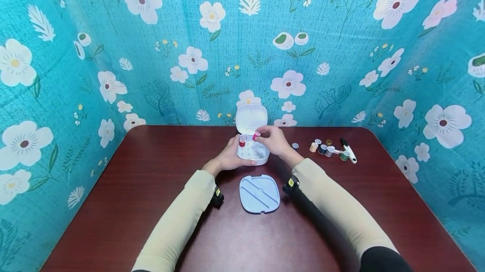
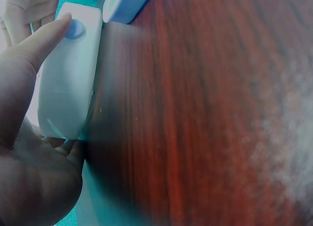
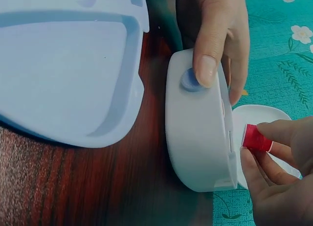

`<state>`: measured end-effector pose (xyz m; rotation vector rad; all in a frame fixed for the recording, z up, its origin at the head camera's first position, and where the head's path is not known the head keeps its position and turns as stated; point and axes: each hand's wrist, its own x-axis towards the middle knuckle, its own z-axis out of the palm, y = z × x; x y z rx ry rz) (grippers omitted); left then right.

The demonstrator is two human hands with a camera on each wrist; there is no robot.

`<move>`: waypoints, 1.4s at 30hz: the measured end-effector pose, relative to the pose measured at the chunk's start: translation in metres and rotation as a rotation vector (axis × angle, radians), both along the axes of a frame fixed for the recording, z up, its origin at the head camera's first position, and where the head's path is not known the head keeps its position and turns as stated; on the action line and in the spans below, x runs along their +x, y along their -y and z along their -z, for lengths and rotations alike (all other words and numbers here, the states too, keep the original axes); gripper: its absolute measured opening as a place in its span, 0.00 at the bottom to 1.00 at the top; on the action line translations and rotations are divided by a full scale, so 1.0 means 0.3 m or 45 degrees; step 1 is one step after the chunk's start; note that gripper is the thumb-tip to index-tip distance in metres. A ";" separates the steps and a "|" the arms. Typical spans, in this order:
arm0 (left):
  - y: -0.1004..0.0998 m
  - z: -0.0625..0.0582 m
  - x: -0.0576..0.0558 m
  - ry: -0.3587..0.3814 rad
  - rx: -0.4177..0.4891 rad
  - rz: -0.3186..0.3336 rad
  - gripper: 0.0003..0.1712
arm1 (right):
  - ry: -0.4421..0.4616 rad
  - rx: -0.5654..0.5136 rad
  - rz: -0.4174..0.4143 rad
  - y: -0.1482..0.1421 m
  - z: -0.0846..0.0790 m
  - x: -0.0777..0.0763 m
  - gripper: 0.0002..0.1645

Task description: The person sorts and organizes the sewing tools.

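Observation:
A white box (image 1: 260,162) with rows of small pegs inside stands on the table, its lid (image 1: 251,119) raised at the back. My left hand (image 1: 229,156) grips the box's left side, the thumb lying on the front by a blue round button (image 3: 191,81). Between thumb and fingers my right hand (image 1: 275,140) pinches a pinkish-red thread spool (image 3: 257,138) over the back of the box. One red thread spool (image 1: 242,142) sits inside at the back left. In the left wrist view, the thumb (image 2: 46,40) touches the box front; the inside is hidden there.
A light blue divided tray (image 1: 259,194) lies in front of the box. To the right are several thread spools (image 1: 322,149), a small clear-topped piece (image 1: 295,145) and a white-and-black handled tool (image 1: 348,150). A flowered curtain (image 1: 212,61) hangs behind the brown table (image 1: 151,179).

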<state>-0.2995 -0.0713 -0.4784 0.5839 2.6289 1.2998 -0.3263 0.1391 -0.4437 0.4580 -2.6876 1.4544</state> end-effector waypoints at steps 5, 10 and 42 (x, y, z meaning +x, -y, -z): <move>-0.001 0.007 0.005 0.005 -0.015 0.003 0.68 | -0.023 0.067 0.012 0.013 0.021 -0.004 0.14; 0.000 0.017 0.008 0.007 -0.027 0.009 0.68 | -0.046 0.164 0.055 0.029 0.041 -0.003 0.12; 0.001 -0.007 -0.004 -0.034 -0.017 0.020 0.66 | -0.202 0.470 -0.007 0.079 0.048 -0.034 0.09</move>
